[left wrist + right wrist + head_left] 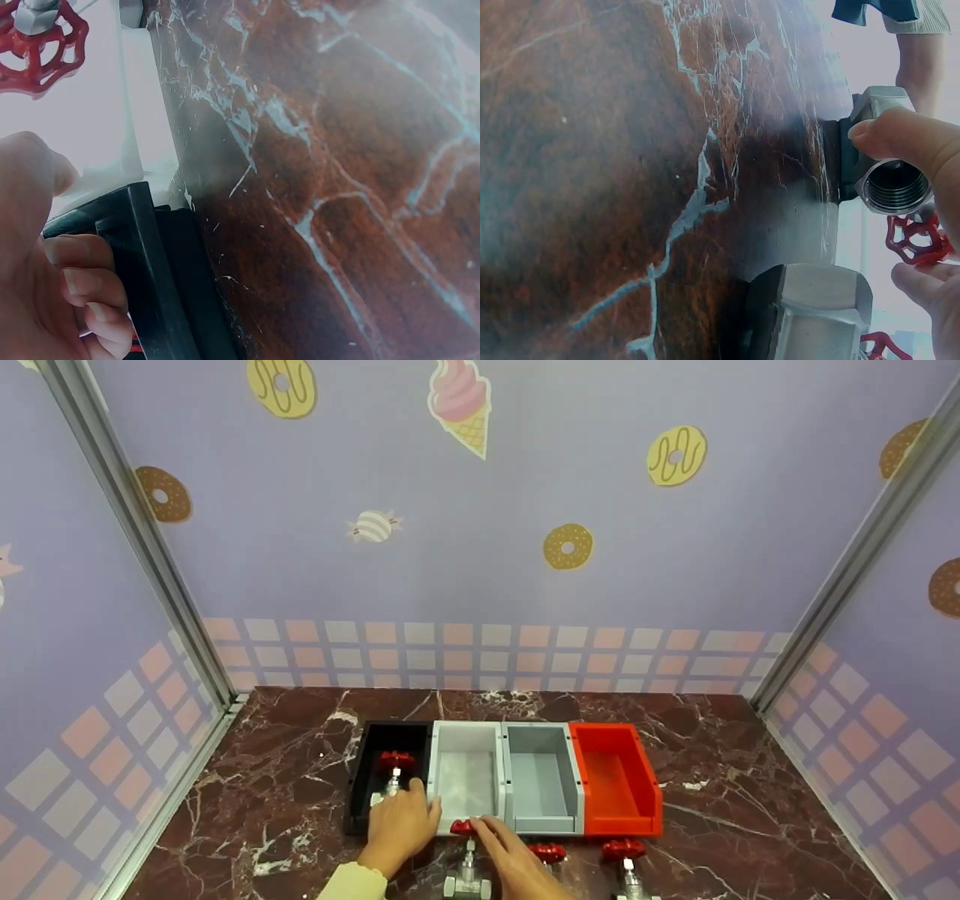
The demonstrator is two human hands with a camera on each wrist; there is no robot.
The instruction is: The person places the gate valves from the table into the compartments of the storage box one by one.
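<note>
My left hand (401, 821) is at the front of the black bin (364, 780), close to a metal valve with a red handwheel (396, 761) standing inside it. In the left wrist view, its fingers (94, 281) are loosely bent beside the bin's wall and the thumb stands apart; no grip on the valve shows. My right hand (517, 862) grips another metal valve (469, 877) in front of the white bin (466, 780). In the right wrist view, one digit lies across that valve's threaded body (889, 165), and another meets its red handwheel (919, 238).
A grey bin (541, 780) and a red-orange bin (615, 772) continue the row to the right. Two more valves stand in front, one partly behind my right hand, the other a red-wheeled valve (626, 851) farther right. Patterned walls surround the dark marbled table (285, 795).
</note>
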